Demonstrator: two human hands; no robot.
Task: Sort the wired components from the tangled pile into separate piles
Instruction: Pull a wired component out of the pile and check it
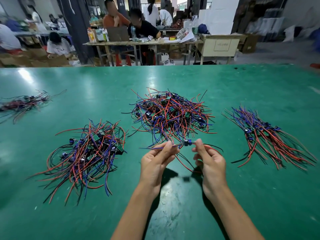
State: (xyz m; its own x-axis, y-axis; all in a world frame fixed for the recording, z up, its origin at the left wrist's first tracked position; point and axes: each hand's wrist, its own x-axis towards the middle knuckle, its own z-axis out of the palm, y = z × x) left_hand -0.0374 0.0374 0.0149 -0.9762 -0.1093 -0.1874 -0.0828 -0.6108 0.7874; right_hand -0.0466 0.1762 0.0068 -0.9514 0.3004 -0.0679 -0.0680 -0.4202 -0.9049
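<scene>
Two hands are raised above the green table [173, 201], sharing one wired component [186, 142] between them. The left hand [156, 159] has its thumb and fingertips closed in a pinch on the blue and red leads at the component's left end; the right hand [210, 160] pinches the leads on the other side, its fingers curled around a red and a black wire that loop down under the palm. The component's small blue-and-black body sits between the two pinches, nearer the right hand, and its long axis runs roughly left to right, level with the near edge of the tangled pile [170, 115].

That tangled pile lies just beyond the fingertips, a round heap of red, blue and black wires with small green boards showing, strands pointing every way. To the left of the left hand lies a looser sorted pile [88, 153], its wires mostly fanning toward the person. To the right of the right hand a tidier pile [266, 137] lies with wires aligned, running diagonally from far-left to near-right, component bodies bunched near its middle. Far off to the left sits a blurred fourth bundle [24, 103]. No containers are on the table; every group rests directly on it.
</scene>
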